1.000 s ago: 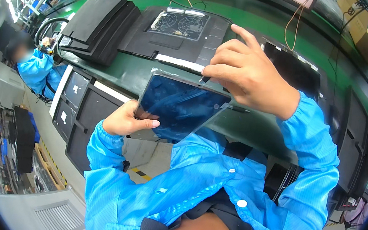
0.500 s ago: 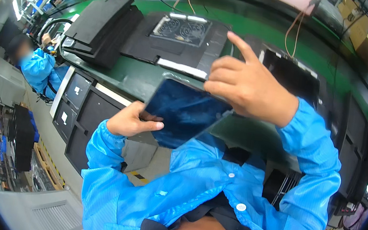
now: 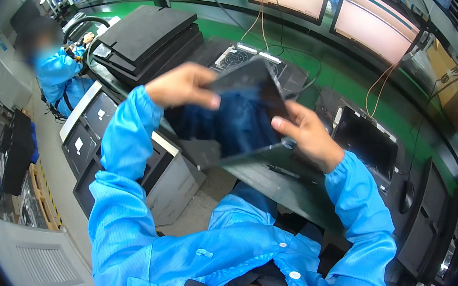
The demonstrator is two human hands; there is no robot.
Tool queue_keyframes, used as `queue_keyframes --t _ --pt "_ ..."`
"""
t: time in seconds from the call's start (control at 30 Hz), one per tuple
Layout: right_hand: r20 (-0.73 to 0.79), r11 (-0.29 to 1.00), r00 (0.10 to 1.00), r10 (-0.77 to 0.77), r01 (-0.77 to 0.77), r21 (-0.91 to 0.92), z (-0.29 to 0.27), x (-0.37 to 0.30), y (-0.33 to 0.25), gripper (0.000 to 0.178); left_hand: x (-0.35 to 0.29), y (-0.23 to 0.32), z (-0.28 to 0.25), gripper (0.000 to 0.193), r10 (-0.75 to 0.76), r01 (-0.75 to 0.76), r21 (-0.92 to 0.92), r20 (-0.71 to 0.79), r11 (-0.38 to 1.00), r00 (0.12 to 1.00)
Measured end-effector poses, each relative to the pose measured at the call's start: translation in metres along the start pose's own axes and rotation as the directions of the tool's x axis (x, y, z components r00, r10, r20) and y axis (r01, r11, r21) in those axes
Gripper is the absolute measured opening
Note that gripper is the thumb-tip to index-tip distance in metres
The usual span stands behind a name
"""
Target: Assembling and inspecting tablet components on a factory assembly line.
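A flat, dark, glossy screen panel (image 3: pixel 238 115) is raised in front of me above the bench, tilted and slightly smeared by motion. My left hand (image 3: pixel 186 85) grips its left upper edge, thumb across the face. On the opposite edge, my right hand (image 3: pixel 310 131) is closed with its thumb on the front and its fingers partly hidden behind. Beyond the panel, a black board with a round-patterned plate (image 3: pixel 233 58) lies partly covered by it. Another dark screen panel (image 3: pixel 367 138) rests on the bench right of my right hand.
Black foam slabs (image 3: pixel 145 35) are stacked at the left. A pen (image 3: pixel 282 171) lies near the bench's front edge, and a black mouse (image 3: pixel 407 196) sits at the right. Two lit monitors (image 3: pixel 374 25) stand at the back, with hanging cables. A person in blue (image 3: pixel 57 73) sits at far left.
The panel has been lifted up and away from my body and turned. My right hand, earlier with its index finger stretched out, now grips the right edge; my left hand rose with the panel.
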State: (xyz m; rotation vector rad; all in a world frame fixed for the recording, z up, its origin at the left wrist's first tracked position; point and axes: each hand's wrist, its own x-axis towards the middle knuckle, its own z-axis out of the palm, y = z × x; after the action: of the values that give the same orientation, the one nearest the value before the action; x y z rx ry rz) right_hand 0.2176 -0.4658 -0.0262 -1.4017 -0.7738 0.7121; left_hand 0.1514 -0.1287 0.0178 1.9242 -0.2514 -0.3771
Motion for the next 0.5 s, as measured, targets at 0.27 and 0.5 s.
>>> queue_keyframes --t 0.27,0.5 --pt "-0.442 0.789 0.871 0.214 0.113 0.604 -0.015 0.077 0.056 0.028 0.081 -0.066 -0.042 0.085 0.308 0.024 0.420 -0.703 0.907 0.641" --pt "-0.499 0.748 0.784 0.371 0.067 0.661 -0.015 0.093 0.071 0.032 0.084 -0.123 -0.003 0.115 0.158 0.252 0.654 -0.500 0.713 0.852"
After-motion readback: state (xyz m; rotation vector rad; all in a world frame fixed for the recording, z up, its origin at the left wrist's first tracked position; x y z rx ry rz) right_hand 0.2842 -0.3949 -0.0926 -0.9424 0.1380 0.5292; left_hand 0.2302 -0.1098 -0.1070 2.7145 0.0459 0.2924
